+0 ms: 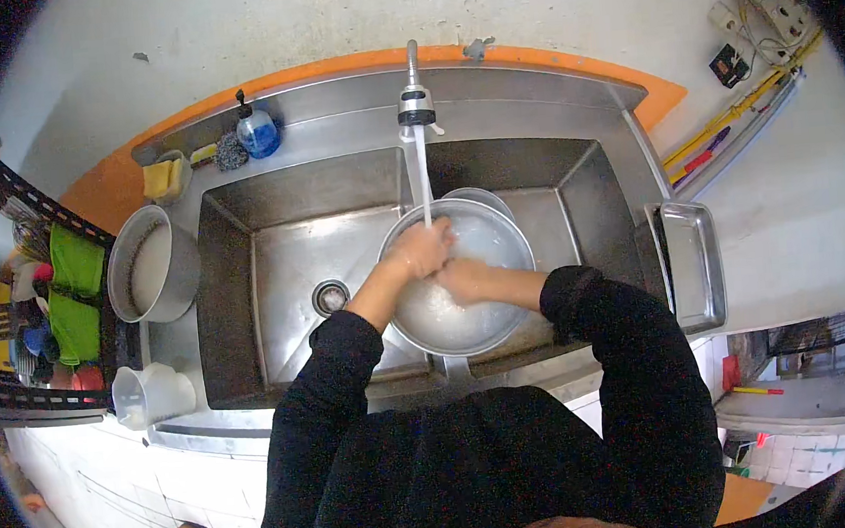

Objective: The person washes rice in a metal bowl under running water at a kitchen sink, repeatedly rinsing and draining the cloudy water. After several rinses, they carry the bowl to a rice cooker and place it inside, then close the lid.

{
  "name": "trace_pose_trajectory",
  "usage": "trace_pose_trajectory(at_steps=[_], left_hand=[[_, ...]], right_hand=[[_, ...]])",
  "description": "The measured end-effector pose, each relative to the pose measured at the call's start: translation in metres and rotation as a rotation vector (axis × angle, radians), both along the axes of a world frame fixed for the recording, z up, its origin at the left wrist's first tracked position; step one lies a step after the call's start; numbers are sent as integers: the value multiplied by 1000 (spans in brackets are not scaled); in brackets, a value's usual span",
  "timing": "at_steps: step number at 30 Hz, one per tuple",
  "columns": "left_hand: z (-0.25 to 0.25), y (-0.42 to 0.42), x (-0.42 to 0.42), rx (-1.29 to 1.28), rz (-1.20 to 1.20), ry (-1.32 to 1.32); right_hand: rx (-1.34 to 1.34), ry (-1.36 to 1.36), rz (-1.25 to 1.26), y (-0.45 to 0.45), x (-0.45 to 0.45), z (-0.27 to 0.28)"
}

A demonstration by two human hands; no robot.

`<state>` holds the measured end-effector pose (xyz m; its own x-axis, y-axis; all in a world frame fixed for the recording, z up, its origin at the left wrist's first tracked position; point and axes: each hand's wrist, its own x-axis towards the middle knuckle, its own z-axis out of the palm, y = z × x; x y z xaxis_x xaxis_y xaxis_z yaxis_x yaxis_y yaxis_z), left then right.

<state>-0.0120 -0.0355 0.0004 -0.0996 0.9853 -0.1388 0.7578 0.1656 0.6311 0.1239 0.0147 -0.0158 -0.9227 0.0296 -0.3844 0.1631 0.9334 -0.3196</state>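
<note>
Under the running faucet [416, 104], my left hand [420, 249] is directly in the stream of water [424, 174]. My right hand [462, 279] meets it from the right, blurred, and the two touch. Whether anything is between the fingers cannot be made out. Both hands are over a round metal bowl [507, 246] with cloudy, whitish water in it. The bowl spans the divider between the two basins. Behind its far rim shows part of another round metal piece [480, 196].
The left basin [295, 252] has a drain [331, 298]. Left of it stand a metal pot [183, 264] and a white plastic jug [168, 392]. On the back ledge are a blue soap bottle [259, 133], a scourer [231, 152] and sponges [158, 179]. Metal trays [693, 265] lean at right.
</note>
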Motion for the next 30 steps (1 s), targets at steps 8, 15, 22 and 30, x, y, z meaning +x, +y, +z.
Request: trace_pose_trajectory(at_steps=[8, 15, 22, 30], left_hand=[[-39, -1, -7, -245, -368, 336], [-65, -15, -8, -304, -263, 311], [1, 8, 5, -195, -39, 260], [15, -6, 12, 80, -24, 154]], right_hand=[[220, 50, -122, 20, 29, -27], [-30, -128, -253, 33, 20, -51], [16, 51, -405, 36, -15, -26], [104, -372, 255, -32, -33, -33]])
